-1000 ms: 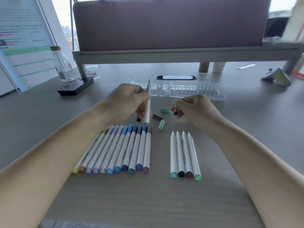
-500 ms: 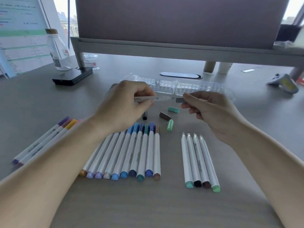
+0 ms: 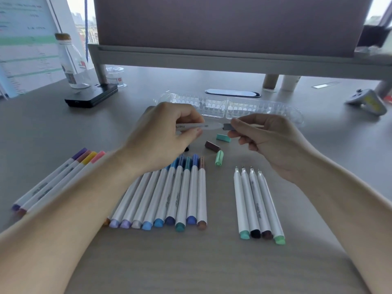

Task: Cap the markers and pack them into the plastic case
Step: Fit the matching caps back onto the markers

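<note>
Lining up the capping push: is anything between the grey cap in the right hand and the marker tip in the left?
Nothing visible. The right hand pinches the grey cap right at the tip of the marker the left hand holds; the loose caps lie on the desk below.

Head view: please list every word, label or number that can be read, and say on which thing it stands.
"mer…", only the start and not certain: on the held marker in the left hand.
Print on the capped markers on the table: too blurred.
Poster and bottle label: too blurred.
</note>
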The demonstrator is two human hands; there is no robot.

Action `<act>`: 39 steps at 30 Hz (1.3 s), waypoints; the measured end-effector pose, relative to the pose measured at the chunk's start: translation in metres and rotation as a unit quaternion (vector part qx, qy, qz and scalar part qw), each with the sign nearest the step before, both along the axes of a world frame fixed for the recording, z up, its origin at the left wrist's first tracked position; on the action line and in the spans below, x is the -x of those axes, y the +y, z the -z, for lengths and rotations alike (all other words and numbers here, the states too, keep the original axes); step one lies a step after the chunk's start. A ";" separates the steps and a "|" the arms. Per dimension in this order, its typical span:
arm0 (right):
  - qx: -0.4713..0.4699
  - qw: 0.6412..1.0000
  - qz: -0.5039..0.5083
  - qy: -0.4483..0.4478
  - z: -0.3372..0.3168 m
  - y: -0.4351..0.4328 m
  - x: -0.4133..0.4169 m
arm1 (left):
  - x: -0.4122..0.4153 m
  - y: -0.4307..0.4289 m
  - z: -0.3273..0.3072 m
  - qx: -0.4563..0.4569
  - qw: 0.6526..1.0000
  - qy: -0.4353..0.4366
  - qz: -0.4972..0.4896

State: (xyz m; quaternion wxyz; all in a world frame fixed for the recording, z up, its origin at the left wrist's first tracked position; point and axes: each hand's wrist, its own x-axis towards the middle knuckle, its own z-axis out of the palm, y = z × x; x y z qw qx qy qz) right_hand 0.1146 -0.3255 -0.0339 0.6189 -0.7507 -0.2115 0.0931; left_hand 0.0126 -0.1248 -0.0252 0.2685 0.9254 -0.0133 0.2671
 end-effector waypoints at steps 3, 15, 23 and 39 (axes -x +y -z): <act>0.006 1.000 -0.007 -0.012 0.000 0.001 0.003 | 0.000 -0.003 0.001 0.000 1.000 -0.003 0.002; -0.003 0.997 -0.012 -0.075 -0.001 0.001 0.005 | -0.004 0.000 0.004 0.056 0.998 -0.016 0.030; -0.011 0.994 -0.015 -0.104 0.000 -0.001 0.004 | -0.005 0.000 0.003 0.054 0.998 -0.015 0.032; -0.044 0.994 -0.061 -0.081 0.000 0.001 -0.001 | 0.013 -0.037 -0.039 0.089 0.979 0.179 0.026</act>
